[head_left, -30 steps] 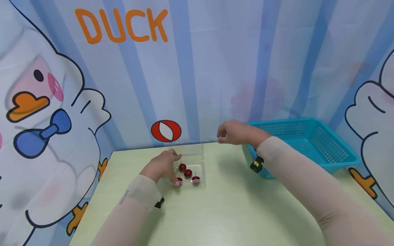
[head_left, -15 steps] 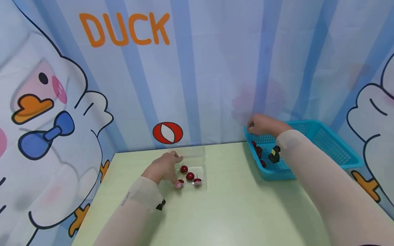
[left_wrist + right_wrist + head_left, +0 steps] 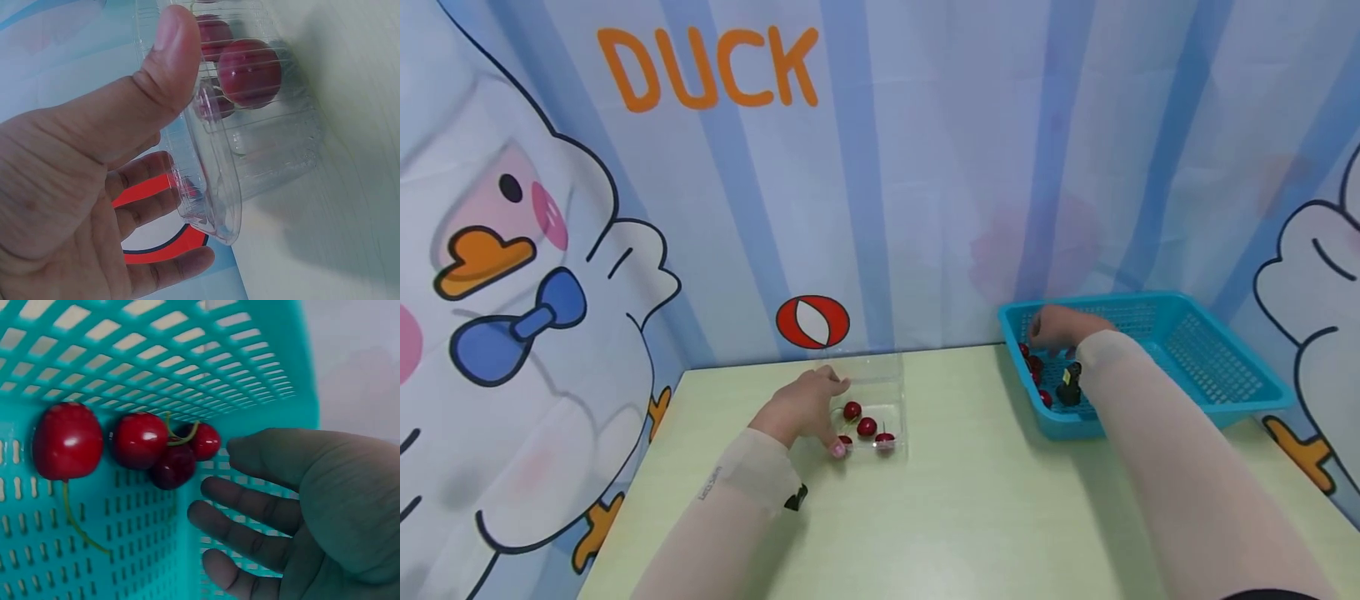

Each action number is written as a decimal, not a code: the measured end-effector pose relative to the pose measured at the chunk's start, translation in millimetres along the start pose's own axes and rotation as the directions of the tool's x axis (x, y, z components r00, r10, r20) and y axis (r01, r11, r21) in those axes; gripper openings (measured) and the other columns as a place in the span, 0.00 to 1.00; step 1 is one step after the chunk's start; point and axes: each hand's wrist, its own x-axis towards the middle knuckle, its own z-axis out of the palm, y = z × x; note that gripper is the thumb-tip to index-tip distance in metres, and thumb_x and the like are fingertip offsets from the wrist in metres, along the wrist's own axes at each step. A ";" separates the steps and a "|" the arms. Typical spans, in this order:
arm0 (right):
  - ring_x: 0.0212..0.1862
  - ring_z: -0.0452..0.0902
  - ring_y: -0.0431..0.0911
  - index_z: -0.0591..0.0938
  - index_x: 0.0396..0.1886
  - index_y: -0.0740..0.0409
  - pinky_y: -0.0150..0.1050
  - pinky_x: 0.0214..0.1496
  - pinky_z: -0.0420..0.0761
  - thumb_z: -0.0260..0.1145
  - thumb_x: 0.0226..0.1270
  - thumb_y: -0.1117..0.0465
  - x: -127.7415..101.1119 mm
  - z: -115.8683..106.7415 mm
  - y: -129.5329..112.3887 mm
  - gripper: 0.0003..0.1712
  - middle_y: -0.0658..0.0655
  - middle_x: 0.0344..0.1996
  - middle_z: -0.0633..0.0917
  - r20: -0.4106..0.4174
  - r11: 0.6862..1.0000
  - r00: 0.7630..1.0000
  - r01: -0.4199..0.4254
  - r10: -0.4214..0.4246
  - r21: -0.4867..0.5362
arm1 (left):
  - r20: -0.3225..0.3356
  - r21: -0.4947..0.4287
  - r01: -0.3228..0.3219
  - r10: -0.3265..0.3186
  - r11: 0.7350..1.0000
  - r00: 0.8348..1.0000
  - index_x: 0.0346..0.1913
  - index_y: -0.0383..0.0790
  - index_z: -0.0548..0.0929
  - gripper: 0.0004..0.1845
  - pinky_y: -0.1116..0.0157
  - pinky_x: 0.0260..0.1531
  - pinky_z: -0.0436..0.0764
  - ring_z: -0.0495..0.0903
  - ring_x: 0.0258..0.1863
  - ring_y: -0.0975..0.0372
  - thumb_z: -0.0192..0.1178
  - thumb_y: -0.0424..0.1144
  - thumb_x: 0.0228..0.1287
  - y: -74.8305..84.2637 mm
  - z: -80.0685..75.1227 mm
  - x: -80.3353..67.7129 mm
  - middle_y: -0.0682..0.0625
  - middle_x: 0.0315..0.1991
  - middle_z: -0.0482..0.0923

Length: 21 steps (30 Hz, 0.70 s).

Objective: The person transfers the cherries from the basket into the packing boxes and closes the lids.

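Note:
My left hand grips the left wall of a clear plastic container on the table. In the left wrist view the thumb lies over the container's rim and the fingers curl behind it. A few red cherries lie in it, seen through the plastic as cherries. My right hand is down inside the teal basket. In the right wrist view that right hand holds nothing, its fingers loosely bent just right of several cherries on the basket's mesh.
The pale green table stands in a corner of cartoon duck curtains. The basket sits at the back right, the container at the back centre-left. More cherries lie in the basket's near-left corner.
My right hand has moved from above the container to the right and down into the basket. The left hand has kept its hold on the container.

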 end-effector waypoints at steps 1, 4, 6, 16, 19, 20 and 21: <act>0.33 0.72 0.47 0.70 0.21 0.47 0.43 0.32 0.76 0.61 0.86 0.63 0.3 1.5 0.2 0.26 0.51 0.29 0.78 0.013 1.000 1.000 -0.011 0.011 -0.014 | -0.001 0.003 -0.003 0.003 1.000 1.000 0.89 0.54 0.70 0.64 0.41 0.73 0.86 0.71 0.82 0.46 0.94 0.47 0.48 0.1 -0.1 0.2 0.46 0.83 0.72; 0.33 0.73 0.46 0.77 0.25 0.51 0.42 0.36 0.79 0.63 0.86 0.63 2.1 5.2 1.3 0.21 0.47 0.25 0.72 0.055 0.998 0.998 -0.036 0.039 -0.055 | -0.002 0.018 -0.013 0.013 1.000 1.000 0.89 0.54 0.70 0.64 0.41 0.73 0.86 0.71 0.81 0.46 0.94 0.47 0.48 -0.4 -0.3 0.1 0.45 0.83 0.71; 0.34 0.73 0.47 0.81 0.28 0.54 0.42 0.38 0.79 0.64 0.86 0.63 4.1 7.2 2.0 0.18 0.47 0.24 0.73 0.080 0.996 0.996 -0.043 0.050 -0.083 | -0.001 0.020 -0.012 0.012 1.000 1.000 0.89 0.54 0.70 0.64 0.40 0.73 0.86 0.71 0.82 0.46 0.94 0.47 0.48 -0.9 -0.2 -0.3 0.45 0.83 0.71; 0.25 0.60 0.44 0.70 0.19 0.46 0.41 0.32 0.74 0.64 0.84 0.64 7.6 18.3 7.1 0.27 0.44 0.16 0.63 0.092 0.997 0.994 -0.047 0.051 -0.055 | 0.011 0.020 -0.004 0.004 1.000 1.000 0.89 0.53 0.69 0.64 0.40 0.73 0.86 0.70 0.82 0.46 0.94 0.47 0.48 0.1 0.0 0.5 0.45 0.84 0.71; 0.24 0.57 0.43 0.68 0.18 0.46 0.40 0.30 0.73 0.63 0.83 0.65 6.3 20.9 7.0 0.28 0.44 0.16 0.62 0.084 0.998 0.995 -0.052 0.054 -0.029 | 0.012 0.022 -0.003 0.003 1.000 1.000 0.89 0.54 0.69 0.64 0.40 0.73 0.86 0.70 0.82 0.46 0.94 0.47 0.48 0.6 -1.0 -0.2 0.45 0.84 0.71; 0.24 0.56 0.43 0.67 0.18 0.46 0.40 0.30 0.72 0.63 0.83 0.66 5.9 21.4 6.5 0.28 0.44 0.16 0.62 0.083 0.998 0.995 -0.051 0.053 -0.024 | 0.013 0.025 -0.003 0.002 1.000 1.000 0.89 0.54 0.69 0.64 0.40 0.73 0.86 0.70 0.82 0.46 0.93 0.47 0.48 0.8 -1.3 -0.2 0.45 0.84 0.71; 0.23 0.56 0.43 0.67 0.18 0.46 0.40 0.30 0.71 0.62 0.82 0.66 5.6 21.6 6.2 0.28 0.45 0.16 0.62 0.083 0.999 0.995 -0.047 0.049 -0.025 | 0.013 0.027 -0.001 0.000 1.000 1.000 0.89 0.54 0.69 0.64 0.40 0.73 0.86 0.70 0.82 0.46 0.93 0.48 0.48 0.9 -1.6 -0.3 0.45 0.84 0.71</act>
